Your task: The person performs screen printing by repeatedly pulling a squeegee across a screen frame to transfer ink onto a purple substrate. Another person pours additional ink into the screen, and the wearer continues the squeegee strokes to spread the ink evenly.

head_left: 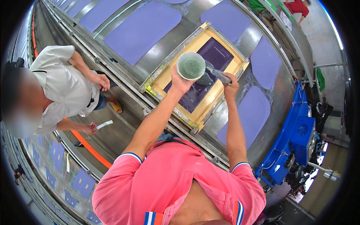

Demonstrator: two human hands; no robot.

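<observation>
My left hand [182, 82] is wrapped around the side of a white tub [188, 55], tilted so that its pale grey-green inside shows. In my right hand [231, 87] is the handle of a scraper [222, 77], which slants towards the tub's right side. Both are held over a screen-printing frame [158, 83] with a wide yellow border and a dark purple mesh [221, 52]. A dark grey patch shows just right of the tub; whether it is the scraper's blade or paste on the mesh, I cannot tell.
The frame lies on a long metal printing table [155, 48] carrying several purple panels [144, 28]. At the left stands a person in a white shirt [67, 75], holding a small pale strip [104, 124]. A blue machine [287, 138] borders the table at the right.
</observation>
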